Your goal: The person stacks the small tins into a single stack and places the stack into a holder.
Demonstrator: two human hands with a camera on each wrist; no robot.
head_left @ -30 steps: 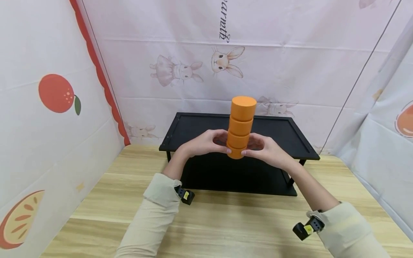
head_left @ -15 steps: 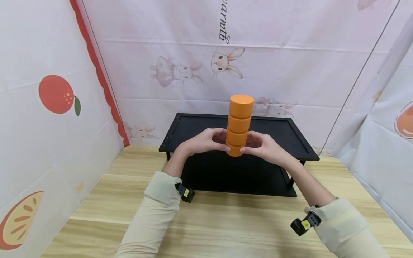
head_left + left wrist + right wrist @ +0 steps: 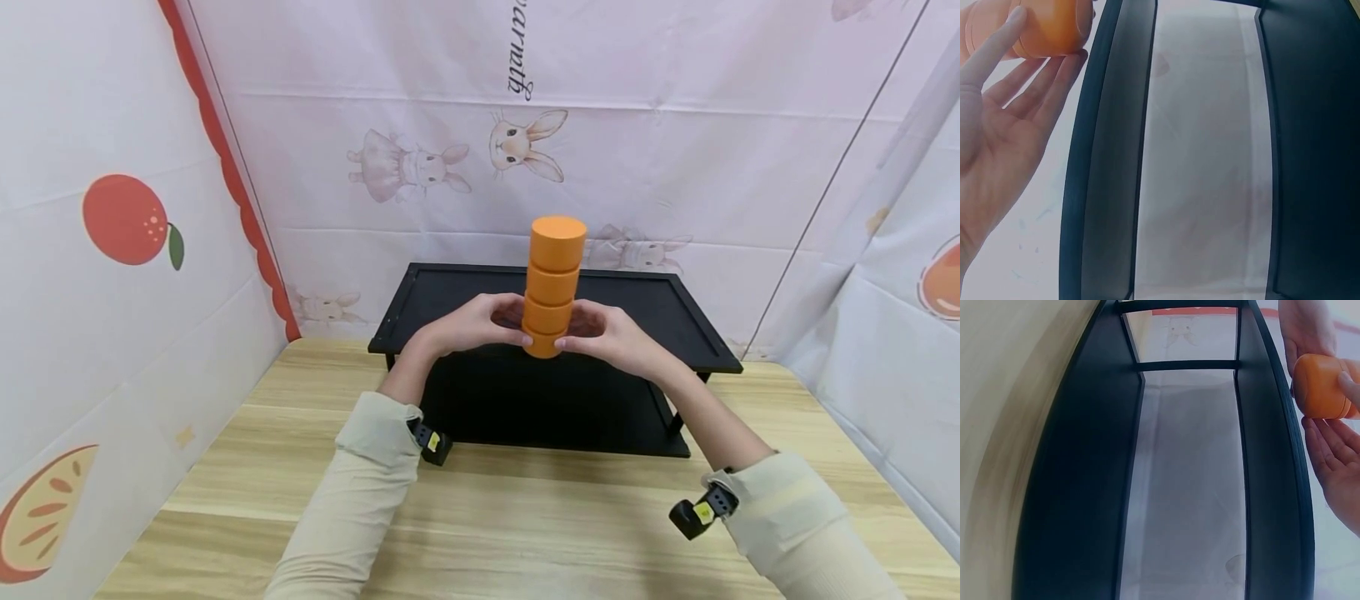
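An orange ridged column point(image 3: 552, 283), like several short cylinders stacked on end, is held nearly upright in front of a black two-tier shelf point(image 3: 457, 304). Around its lower end, my left hand point(image 3: 480, 323) grips the left side, thumb in front and fingers behind. My right hand point(image 3: 622, 340) grips the right side in the same way. The left wrist view shows the left thumb and fingers on the orange column point(image 3: 1054, 28). In the right wrist view, the column's lower end point(image 3: 1319, 387) lies between both hands.
The shelf's lower board point(image 3: 540, 408) sits under the raised top, close above the wooden table point(image 3: 525, 525). Behind it hangs a pale rabbit-print cloth point(image 3: 660, 175). A fruit-print cloth point(image 3: 75, 333) closes off the left, and another cloth point(image 3: 892, 350) the right.
Both hands and the orange column have moved slightly left and up in the head view. The grip looks the same, and the shelf stays in place.
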